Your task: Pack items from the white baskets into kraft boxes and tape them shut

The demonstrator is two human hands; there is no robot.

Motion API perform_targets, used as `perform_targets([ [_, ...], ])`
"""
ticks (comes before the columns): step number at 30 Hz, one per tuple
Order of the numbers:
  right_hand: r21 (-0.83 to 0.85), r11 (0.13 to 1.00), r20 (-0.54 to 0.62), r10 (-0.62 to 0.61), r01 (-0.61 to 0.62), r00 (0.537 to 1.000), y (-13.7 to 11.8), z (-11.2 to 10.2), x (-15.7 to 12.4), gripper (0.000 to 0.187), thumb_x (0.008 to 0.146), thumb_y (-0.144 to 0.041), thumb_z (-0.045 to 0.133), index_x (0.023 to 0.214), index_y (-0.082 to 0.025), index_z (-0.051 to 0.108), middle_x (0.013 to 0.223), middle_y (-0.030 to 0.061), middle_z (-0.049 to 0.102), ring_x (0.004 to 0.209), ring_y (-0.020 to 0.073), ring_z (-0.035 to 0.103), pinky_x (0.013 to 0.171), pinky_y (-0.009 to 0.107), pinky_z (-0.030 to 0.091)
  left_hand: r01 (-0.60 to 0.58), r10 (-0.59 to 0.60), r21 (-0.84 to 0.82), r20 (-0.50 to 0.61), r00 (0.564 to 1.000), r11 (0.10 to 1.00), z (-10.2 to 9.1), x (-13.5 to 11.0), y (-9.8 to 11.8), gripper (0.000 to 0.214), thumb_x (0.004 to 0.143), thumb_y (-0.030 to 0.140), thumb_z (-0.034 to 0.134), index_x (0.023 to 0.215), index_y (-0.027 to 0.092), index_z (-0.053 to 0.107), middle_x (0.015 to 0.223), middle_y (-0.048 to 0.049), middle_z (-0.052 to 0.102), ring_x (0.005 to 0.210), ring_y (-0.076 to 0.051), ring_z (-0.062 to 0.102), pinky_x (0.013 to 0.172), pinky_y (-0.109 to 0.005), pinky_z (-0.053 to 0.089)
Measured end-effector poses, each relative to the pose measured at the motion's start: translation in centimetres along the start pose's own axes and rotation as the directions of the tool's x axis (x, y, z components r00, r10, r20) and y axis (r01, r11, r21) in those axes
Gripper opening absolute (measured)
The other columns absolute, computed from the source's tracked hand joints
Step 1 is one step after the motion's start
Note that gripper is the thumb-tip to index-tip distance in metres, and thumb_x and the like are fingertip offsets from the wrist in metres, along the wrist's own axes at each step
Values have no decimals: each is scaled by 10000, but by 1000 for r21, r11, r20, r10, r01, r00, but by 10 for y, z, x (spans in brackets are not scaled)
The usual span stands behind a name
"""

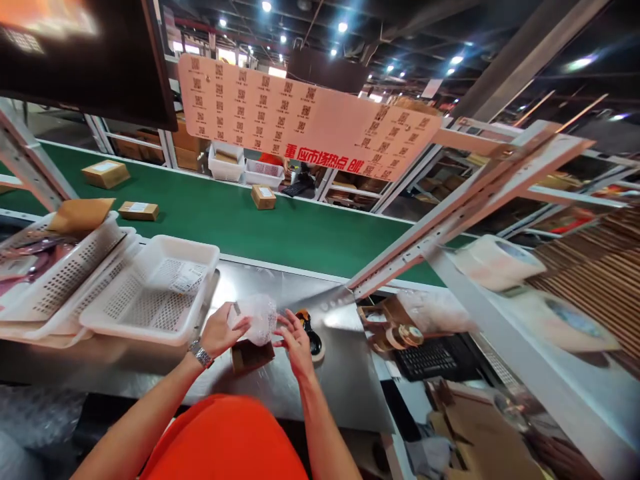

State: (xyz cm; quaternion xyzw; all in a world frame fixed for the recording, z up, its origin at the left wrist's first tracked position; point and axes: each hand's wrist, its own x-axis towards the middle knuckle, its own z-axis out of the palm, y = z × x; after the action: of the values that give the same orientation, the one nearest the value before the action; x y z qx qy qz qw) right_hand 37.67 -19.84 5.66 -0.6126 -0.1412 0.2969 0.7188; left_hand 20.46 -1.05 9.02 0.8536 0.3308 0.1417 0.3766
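Note:
My left hand (pixel 220 331) pinches the left side of a clear plastic bubble-wrap bag (pixel 257 317) that sits in the top of a small brown cardboard box (pixel 251 355) on the steel worktable (pixel 345 387). My right hand (pixel 296 340) rests on the bag's right side, fingers curled on the plastic. A watch is on my left wrist. Just right of my right hand lies a black and orange tape dispenser (pixel 313 333).
White perforated baskets (pixel 155 293) are stacked on the left. A green conveyor belt (pixel 280 230) behind carries several small boxes (pixel 263 197). To the right are a keyboard (pixel 430 357), tape rolls (pixel 495 261) and a slanted metal frame (pixel 450 220).

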Motion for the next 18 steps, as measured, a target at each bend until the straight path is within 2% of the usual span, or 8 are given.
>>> perform_targets([
  [2, -125, 992, -23, -28, 25, 999, 10, -19, 1, 757, 777, -526, 936, 1462, -251, 767, 1373, 161, 838, 1044, 311, 824, 664, 368, 685, -52, 48, 147, 31, 998, 988, 11, -3, -4, 395, 993, 400, 780, 1335, 226, 685, 1312, -128, 785, 1167, -305, 805, 990, -389, 635],
  [5, -452, 873, 93, -162, 186, 982, 37, -38, -4, 622, 751, -401, 966, 1353, -291, 853, 1424, 155, 810, 1302, 378, 758, 969, 529, 702, -89, 8, 318, 247, 969, 944, 38, -16, -6, 482, 979, 302, 783, 1435, 201, 665, 1607, -212, 634, 1200, -318, 814, 1010, -407, 647],
  [7, -601, 758, 202, -164, 255, 966, 57, -42, -11, 423, 772, -288, 923, 1194, -311, 909, 1443, 143, 801, 1392, 395, 711, 1186, 630, 596, -74, -73, 367, 373, 925, 927, 57, -25, -5, 502, 959, 295, 803, 1432, 191, 669, 1605, -218, 626, 1193, -327, 821, 1003, -405, 650],
  [9, -670, 705, 241, -92, 234, 966, 73, -42, -17, 230, 841, -233, 822, 1041, -286, 922, 1431, 150, 806, 1401, 392, 701, 1270, 653, 512, -72, -109, 373, 442, 890, 925, 70, -32, -5, 531, 946, 314, 822, 1439, 187, 673, 1523, -208, 678, 1208, -350, 820, 1010, -403, 645],
  [11, -690, 698, 248, -18, 189, 969, 82, -38, -21, 199, 899, -228, 736, 986, -256, 913, 1388, 154, 825, 1351, 363, 722, 1245, 594, 529, -97, -90, 356, 473, 876, 929, 76, -35, -5, 570, 962, 348, 808, 1487, 181, 659, 1483, -214, 704, 1187, -363, 825, 990, -398, 644],
  [13, -682, 709, 266, 14, 178, 964, 86, -34, -24, 244, 931, -243, 687, 1029, -245, 910, 1322, 143, 851, 1250, 322, 756, 1160, 500, 577, -144, -37, 328, 488, 872, 934, 75, -33, -5, 596, 1022, 402, 731, 1563, 182, 615, 1485, -225, 715, 1176, -364, 830, 968, -395, 645],
  [16, -659, 727, 285, 0, 195, 959, 83, -28, -24, 263, 935, -253, 661, 1043, -247, 901, 1180, 118, 885, 1033, 278, 788, 976, 387, 603, -172, -27, 331, 519, 855, 928, 72, -30, -3, 580, 1076, 408, 624, 1605, 174, 575, 1445, -231, 759, 1221, -377, 822, 995, -418, 637],
  [18, -642, 740, 254, -41, 200, 966, 79, -25, -24, 182, 904, -269, 706, 935, -251, 885, 1002, 88, 889, 875, 258, 775, 851, 340, 575, -147, -80, 377, 524, 848, 915, 74, -28, -1, 528, 1087, 377, 588, 1568, 160, 605, 1404, -242, 785, 1235, -392, 820, 1019, -453, 633],
])
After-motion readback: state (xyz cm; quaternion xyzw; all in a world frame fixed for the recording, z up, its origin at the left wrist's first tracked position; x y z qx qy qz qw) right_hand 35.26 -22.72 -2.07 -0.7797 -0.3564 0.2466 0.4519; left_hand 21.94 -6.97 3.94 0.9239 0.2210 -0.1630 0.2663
